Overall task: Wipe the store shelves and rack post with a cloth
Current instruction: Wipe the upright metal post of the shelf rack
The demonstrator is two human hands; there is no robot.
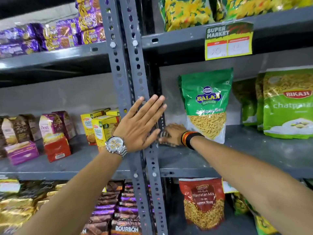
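The left hand lies flat and fully open against the grey perforated rack post, fingers spread and pointing up and to the right, holding nothing; a silver wristwatch sits on its wrist. The right hand reaches in from the right onto the middle shelf, just behind the post, its fingers curled down over a dark patterned cloth that it presses against the shelf's left end where shelf and post meet (only a small striped patch of the cloth shows, between the two hands). A black, red and orange band circles the right wrist. The cloth sits just to the right of the left hand's lower edge, nearly touching it, and directly under the right hand's fingers. Just beside the right hand stands a green Balaji Wafers bag, upright on the same shelf. A yellow price tag hangs from the shelf above.
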